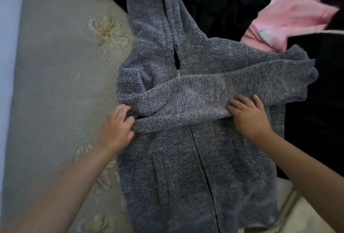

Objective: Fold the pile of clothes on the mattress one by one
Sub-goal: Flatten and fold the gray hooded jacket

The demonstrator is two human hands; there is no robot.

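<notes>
A grey knitted zip hoodie lies face up on the mattress, hood pointing away from me. One sleeve is folded across the chest from the right side to the left. My left hand pinches the cuff end of that sleeve at the hoodie's left edge. Flat on the sleeve, right of the zip, rests my right hand with fingers spread. More clothes lie behind: a black garment and a pink one.
The mattress has a grey cover with embroidered pale flowers along its left part. A pale blue wall runs down the far left. Dark fabric lies to the right of the hoodie, with beige cloth at lower right.
</notes>
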